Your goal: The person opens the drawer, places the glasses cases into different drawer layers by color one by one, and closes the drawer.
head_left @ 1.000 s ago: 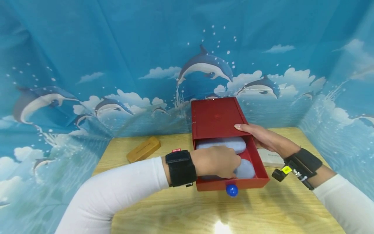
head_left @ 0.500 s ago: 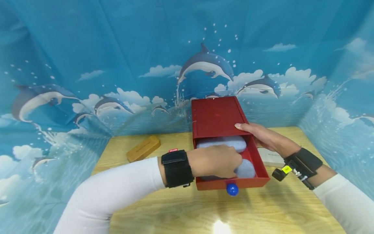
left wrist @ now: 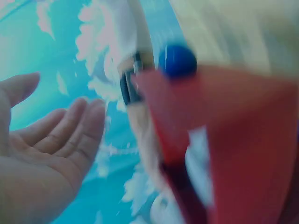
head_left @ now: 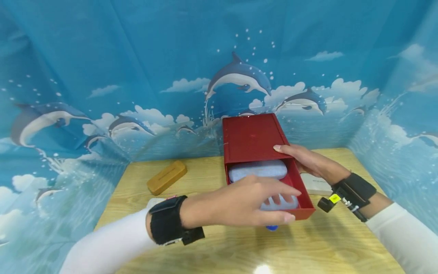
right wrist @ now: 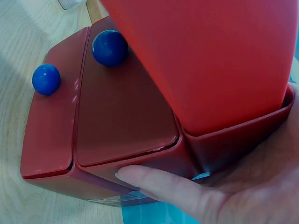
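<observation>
A red drawer box stands at the back of the table with its top drawer pulled out. Inside lie two pale blue oblong cases that look like glasses cases, a rear case and a front case, the latter partly behind my left hand. That hand hovers over the drawer, fingers spread, holding nothing; the left wrist view shows its bare palm. My right hand holds the box by its right side, thumb on top. Seen from the right wrist, one finger lies along the side of the lower drawers.
A mustard-coloured oblong case lies on the wooden table to the left. An off-white case is behind my right wrist. Something whitish peeks out above my left sleeve. A dolphin-print curtain surrounds the table. Lower drawers have blue knobs.
My left hand has come up out of the drawer and shifted left, its fingers now spread where they were bent down at the front case. My right hand keeps its place on the box.
</observation>
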Demonstrator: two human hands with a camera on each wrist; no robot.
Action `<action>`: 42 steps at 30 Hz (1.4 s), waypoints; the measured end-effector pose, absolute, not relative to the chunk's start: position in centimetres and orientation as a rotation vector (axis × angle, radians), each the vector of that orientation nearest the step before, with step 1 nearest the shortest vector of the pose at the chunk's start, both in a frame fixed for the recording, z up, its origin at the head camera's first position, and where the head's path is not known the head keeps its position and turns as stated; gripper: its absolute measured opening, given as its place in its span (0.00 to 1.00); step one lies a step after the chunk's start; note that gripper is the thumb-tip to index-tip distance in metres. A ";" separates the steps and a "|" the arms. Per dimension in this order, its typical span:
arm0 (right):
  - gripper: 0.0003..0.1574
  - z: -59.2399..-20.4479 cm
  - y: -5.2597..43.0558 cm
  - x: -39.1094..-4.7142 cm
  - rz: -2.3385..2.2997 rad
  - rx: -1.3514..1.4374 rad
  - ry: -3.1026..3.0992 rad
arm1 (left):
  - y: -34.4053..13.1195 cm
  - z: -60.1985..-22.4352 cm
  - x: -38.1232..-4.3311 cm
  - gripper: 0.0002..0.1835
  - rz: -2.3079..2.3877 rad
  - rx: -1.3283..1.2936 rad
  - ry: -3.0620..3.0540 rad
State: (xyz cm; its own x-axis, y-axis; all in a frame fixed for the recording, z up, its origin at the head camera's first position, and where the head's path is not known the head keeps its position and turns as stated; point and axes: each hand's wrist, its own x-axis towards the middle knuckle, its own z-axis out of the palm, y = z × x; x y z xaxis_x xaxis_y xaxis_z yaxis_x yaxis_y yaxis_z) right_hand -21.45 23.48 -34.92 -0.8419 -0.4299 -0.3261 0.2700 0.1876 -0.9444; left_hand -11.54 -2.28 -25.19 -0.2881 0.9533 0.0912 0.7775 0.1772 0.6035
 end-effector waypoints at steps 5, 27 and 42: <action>0.38 -35.1 23.4 -21.5 -1.688 -0.130 1.963 | -3.1 -27.1 -9.4 0.22 0.946 1.600 1.914; 0.38 -34.8 23.4 -21.5 -1.679 -0.158 1.980 | -3.0 -38.9 -7.8 0.25 1.162 0.810 1.440; 0.37 -35.1 23.4 -21.5 -1.687 -0.143 1.966 | -1.7 -39.5 -7.7 0.39 1.534 0.469 1.220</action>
